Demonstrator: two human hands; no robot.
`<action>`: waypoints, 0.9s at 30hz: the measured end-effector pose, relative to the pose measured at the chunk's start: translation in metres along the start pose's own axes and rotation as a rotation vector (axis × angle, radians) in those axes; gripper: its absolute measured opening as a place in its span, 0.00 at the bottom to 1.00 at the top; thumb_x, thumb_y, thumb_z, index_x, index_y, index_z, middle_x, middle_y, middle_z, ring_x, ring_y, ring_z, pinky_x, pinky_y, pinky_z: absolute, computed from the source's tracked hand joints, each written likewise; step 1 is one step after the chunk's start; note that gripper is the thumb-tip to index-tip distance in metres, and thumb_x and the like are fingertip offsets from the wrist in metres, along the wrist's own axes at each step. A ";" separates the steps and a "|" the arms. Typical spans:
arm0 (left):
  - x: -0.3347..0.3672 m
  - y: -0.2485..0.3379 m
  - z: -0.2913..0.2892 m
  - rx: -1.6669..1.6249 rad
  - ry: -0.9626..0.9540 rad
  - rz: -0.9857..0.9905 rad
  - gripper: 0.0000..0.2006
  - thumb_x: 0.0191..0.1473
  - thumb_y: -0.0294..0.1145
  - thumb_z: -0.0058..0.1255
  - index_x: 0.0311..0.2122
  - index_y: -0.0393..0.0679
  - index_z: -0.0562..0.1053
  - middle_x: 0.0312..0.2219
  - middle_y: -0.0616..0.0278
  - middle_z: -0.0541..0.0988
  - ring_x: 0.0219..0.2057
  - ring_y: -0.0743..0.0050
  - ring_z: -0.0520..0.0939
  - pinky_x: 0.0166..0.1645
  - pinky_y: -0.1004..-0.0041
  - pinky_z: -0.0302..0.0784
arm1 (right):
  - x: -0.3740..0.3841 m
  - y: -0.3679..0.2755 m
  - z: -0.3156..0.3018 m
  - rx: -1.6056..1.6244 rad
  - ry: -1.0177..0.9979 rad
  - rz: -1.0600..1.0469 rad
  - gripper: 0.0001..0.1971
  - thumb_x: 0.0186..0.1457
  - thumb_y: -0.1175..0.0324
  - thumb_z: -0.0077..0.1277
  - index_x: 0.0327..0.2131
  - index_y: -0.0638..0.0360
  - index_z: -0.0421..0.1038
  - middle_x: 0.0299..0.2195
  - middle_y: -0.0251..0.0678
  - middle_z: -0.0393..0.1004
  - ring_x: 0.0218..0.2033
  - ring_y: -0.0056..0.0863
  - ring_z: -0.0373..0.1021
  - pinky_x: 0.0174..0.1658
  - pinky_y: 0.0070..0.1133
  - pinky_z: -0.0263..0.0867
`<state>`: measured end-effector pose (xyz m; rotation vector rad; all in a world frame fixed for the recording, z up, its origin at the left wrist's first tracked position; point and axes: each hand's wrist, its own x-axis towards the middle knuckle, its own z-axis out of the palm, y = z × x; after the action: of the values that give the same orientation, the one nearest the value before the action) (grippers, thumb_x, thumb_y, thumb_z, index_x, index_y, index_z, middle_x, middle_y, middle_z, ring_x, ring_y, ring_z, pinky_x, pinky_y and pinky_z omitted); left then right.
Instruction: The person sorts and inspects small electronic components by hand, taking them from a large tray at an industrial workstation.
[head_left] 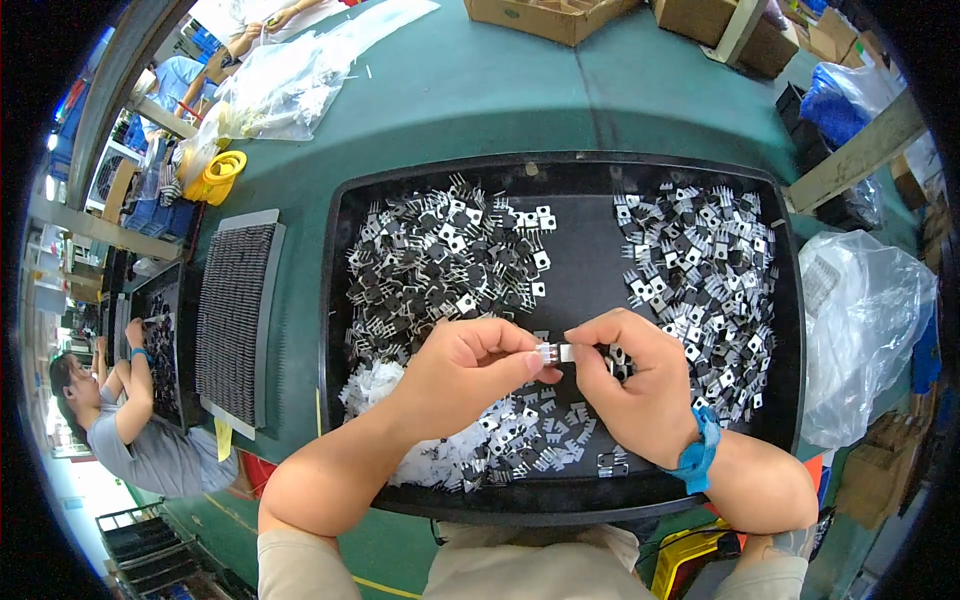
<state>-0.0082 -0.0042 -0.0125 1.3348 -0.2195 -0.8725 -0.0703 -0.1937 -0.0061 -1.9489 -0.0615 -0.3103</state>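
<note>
Over the middle of a black tray (570,172), my left hand (475,365) and my right hand (635,375) meet fingertip to fingertip. Both are closed in a pinch on a small electronic component (566,353) with a pale metal face. A whitish, translucent bit shows at my left fingertips; how it joins the component is too small to tell. Around my right wrist is a blue band (699,450). Loose three-legged transistors (440,255) are heaped in the tray's left part, and another heap of transistors (715,290) fills the right. Small white plastic pieces (440,455) lie below my left forearm.
Left of the tray lies a grey board (240,320) with dense rows of dark parts. A yellow tape roll (222,178) and a clear bag (290,95) are beyond it. Another clear bag (860,340) sits right. A co-worker (150,430) handles a separate tray at left.
</note>
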 end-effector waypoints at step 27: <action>-0.001 0.002 0.001 0.046 -0.060 -0.009 0.06 0.56 0.26 0.49 0.36 0.35 0.72 0.31 0.62 0.77 0.33 0.78 0.79 0.38 0.80 0.73 | 0.008 -0.015 -0.013 0.040 -0.240 0.088 0.05 0.50 0.76 0.52 0.33 0.62 0.74 0.29 0.37 0.76 0.30 0.23 0.73 0.34 0.19 0.68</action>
<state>-0.0087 -0.0041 -0.0099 1.3541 -0.2817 -0.9206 -0.0683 -0.2005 0.0140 -1.9347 -0.1363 -0.0160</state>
